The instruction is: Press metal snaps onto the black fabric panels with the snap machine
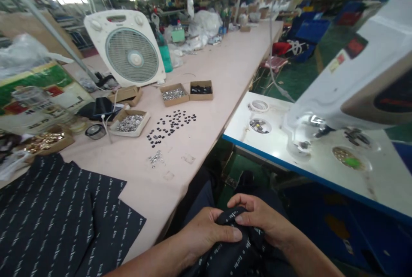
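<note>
Dark printed cloth (229, 256) lay bunched above the lap, pinched between thumb and fingers by both the left hand (204, 232) and the right hand (262, 221); some fingertips were hidden in its folds, its lower end cut off. Matching fabric (61, 225) ran out of view at left, the white machine (325, 79) at right. One fan (135, 51) stood behind two adjoining boxes (201, 96); small black discs (172, 131) blurred past counting.
</note>
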Available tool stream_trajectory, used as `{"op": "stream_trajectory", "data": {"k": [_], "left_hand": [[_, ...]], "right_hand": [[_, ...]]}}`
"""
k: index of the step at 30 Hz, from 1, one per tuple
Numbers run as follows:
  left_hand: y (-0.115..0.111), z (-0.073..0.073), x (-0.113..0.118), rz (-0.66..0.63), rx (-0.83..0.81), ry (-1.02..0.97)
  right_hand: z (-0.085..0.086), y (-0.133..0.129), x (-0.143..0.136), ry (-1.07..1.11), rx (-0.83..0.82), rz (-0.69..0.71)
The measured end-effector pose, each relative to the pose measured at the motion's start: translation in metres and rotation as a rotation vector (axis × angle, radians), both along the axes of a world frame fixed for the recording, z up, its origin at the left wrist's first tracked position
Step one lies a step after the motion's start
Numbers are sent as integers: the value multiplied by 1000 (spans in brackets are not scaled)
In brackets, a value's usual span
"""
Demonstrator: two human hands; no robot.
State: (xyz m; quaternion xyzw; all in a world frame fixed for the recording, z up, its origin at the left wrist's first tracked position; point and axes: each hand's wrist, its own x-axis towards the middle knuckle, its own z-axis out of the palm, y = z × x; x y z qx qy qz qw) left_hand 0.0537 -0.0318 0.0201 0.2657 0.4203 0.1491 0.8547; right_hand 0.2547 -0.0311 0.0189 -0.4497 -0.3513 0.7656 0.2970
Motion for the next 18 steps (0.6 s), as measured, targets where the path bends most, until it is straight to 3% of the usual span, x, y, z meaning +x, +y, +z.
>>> {"op": "stream_trajectory", "data": {"k": [4,8,10,13,18], "left_hand": [[3,-10,4,69,-7,8],[4,-20,8,77,2,-55],[5,-29,11,30,56,-83],[7,-43,15,-62,166,-9],[10,-50,12,-122,320,32]], "right_hand": [[-6,36,8,-207,76,108],[14,87,-5,-749,418,-18],[30,108,-32,-875,644,-35],[45,130,-91,-824,926,151],[28,169,-174,-827,1146,345]]}}
